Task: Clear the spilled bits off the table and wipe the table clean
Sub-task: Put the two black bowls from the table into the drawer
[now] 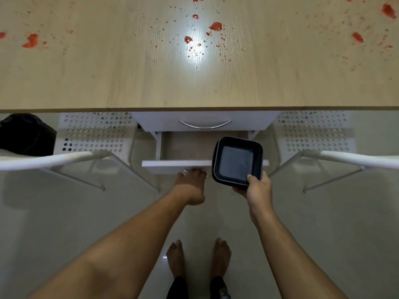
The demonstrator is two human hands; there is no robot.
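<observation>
- The right hand pinches the near rim of a dark, square, shallow plastic tray, held level over the open white drawer, likely as a catcher for scraps.
- The left hand curls around the drawer's front edge, apparently to work it.
- Beyond, red pulpy spilled bits lie scattered across the pale wood-grain table, untouched.
</observation>
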